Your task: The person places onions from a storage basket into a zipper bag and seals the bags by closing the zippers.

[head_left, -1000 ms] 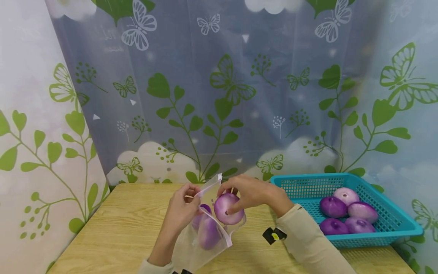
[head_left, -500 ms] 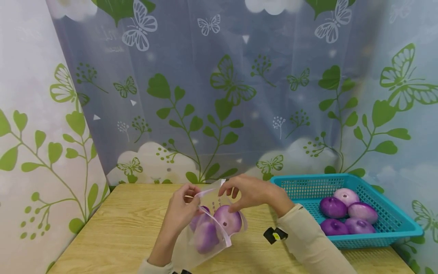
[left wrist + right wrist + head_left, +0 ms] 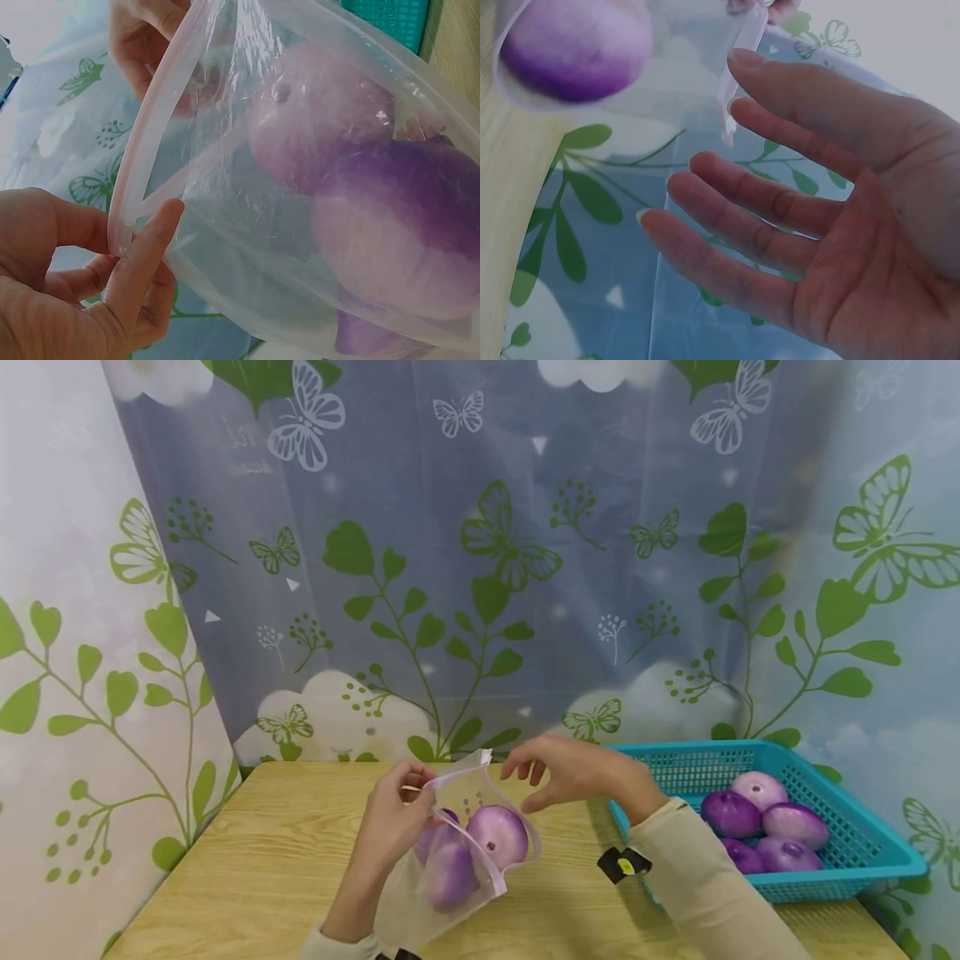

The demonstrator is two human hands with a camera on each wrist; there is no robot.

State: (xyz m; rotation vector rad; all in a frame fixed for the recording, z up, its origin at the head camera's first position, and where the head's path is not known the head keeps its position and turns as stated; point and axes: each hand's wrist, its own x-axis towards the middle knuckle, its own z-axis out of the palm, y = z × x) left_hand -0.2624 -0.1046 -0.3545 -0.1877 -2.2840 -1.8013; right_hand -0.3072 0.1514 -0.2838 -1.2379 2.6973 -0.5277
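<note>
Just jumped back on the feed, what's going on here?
A person's left hand pinches the rim of a clear zip bag with three purple onions inside. The right hand holds nothing, near the bag's unsealed mouth. Five more onions lie in the blue basket on the wooden table.

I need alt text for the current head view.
A person's left hand pinches the edge of a clear bag holding purple onions; the empty right hand hovers beside its opening. To the right, a teal basket with five more onions sits on a wooden table.
</note>
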